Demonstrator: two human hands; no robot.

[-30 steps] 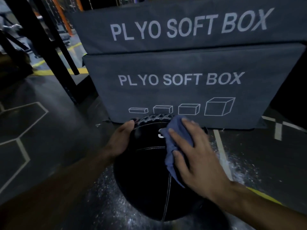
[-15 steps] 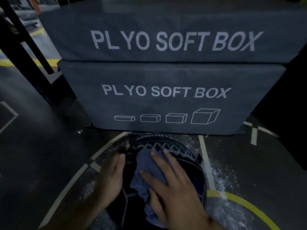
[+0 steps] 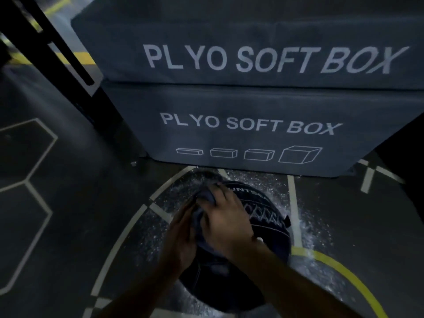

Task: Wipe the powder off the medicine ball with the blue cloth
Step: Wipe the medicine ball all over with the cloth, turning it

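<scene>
A black medicine ball (image 3: pixel 268 228) with white zigzag stitching sits on the dark gym floor, low in the middle of the view. My right hand (image 3: pixel 226 220) lies on top of it, pressing the blue cloth (image 3: pixel 205 197) against the ball's upper left; only a bunched part of the cloth shows past the fingers. My left hand (image 3: pixel 182 239) is flat against the ball's left side, fingers pointing up beside the cloth. Much of the ball is hidden under both hands and forearms.
Two stacked grey plyo soft boxes (image 3: pixel 252 125) stand right behind the ball. White powder (image 3: pixel 307 228) is scattered on the floor around the ball, over white and yellow floor lines. A black rack post (image 3: pixel 68 65) slants at the upper left.
The ball sits lower and has turned, so the stitching now faces right. My right hand has slid the cloth to the ball's upper left, close to my left hand. The view has shifted.
</scene>
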